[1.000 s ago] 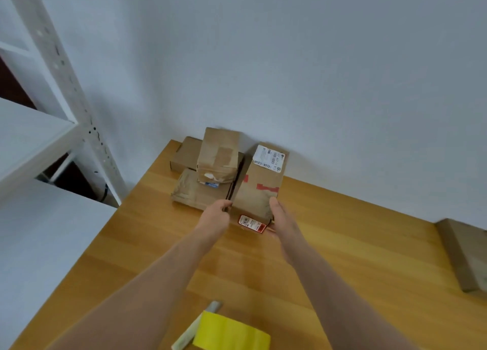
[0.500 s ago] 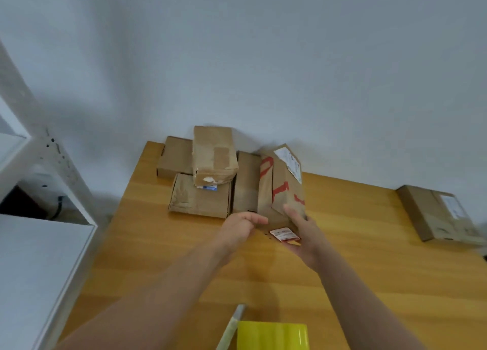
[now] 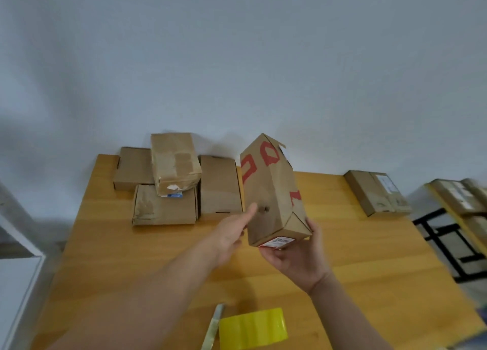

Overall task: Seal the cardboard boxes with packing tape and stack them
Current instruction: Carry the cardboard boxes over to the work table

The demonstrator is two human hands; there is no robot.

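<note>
A tall cardboard box with red markings (image 3: 271, 189) is lifted off the table and tilted, its near end cupped from below by my right hand (image 3: 295, 260), fingers curled round it. My left hand (image 3: 232, 233) lies against the box's left face with the thumb touching it. Several brown boxes (image 3: 168, 181) are grouped at the table's far left, one stacked on top. A yellow roll of packing tape (image 3: 253, 328) lies at the near edge with a loose strip (image 3: 213, 326) beside it.
The wooden table (image 3: 369, 257) meets a pale wall. Another flat box (image 3: 376, 191) lies at the far right. More boxes (image 3: 463, 196) sit on a yellow surface beyond the right edge. A white shelf unit (image 3: 18, 270) stands to the left.
The red-marked box has been lifted off the other boxes, pulled toward me and turned. My right hand has shifted under its near end. The view has swung right.
</note>
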